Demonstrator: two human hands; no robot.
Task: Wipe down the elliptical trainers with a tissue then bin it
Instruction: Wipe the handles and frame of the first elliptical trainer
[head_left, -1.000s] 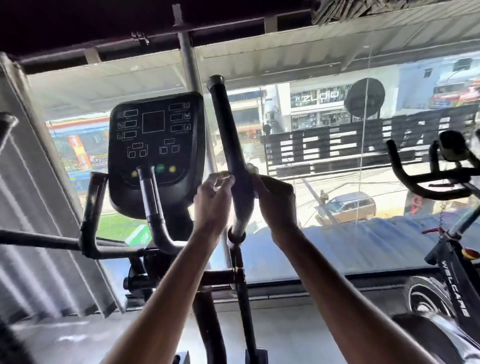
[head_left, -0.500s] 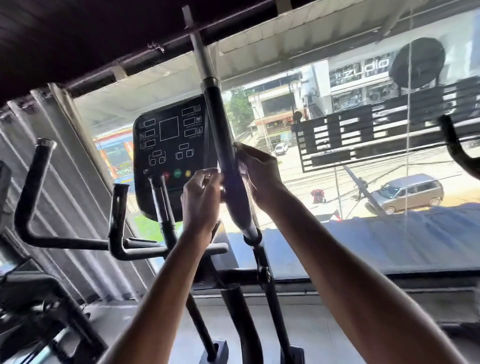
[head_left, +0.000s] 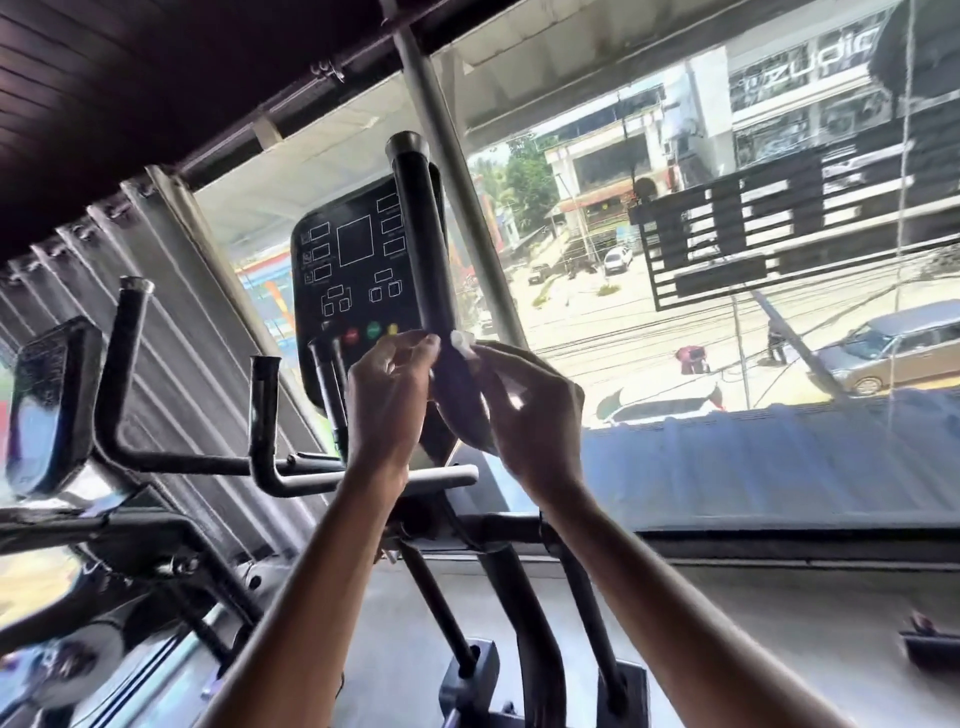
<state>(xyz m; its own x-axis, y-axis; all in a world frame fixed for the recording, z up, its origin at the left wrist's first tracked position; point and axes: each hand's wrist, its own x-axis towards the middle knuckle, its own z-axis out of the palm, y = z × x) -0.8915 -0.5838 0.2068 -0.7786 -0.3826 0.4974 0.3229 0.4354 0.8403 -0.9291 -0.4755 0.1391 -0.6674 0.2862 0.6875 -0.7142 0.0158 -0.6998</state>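
An elliptical trainer stands in front of me with a black console (head_left: 356, 270) and a tall black moving handle (head_left: 423, 239) rising to the right of it. My left hand (head_left: 387, 395) grips the handle's lower part from the left. My right hand (head_left: 527, 405) wraps the same stretch from the right and presses a small white tissue (head_left: 461, 340) against the bar under its fingertips. Most of the tissue is hidden by the fingers.
Fixed black handlebars (head_left: 260, 415) jut out to the left below the console. A second machine's console (head_left: 49, 405) stands at the far left. A big window (head_left: 727, 312) faces the street straight ahead, with its sill (head_left: 779, 545) below. The trainer's lower arms (head_left: 519, 649) run down to the floor.
The view has swung right and closer, so the console and handle sit nearer the middle. Both hands stay on the handle, and the white tissue now shows at my right fingertips.
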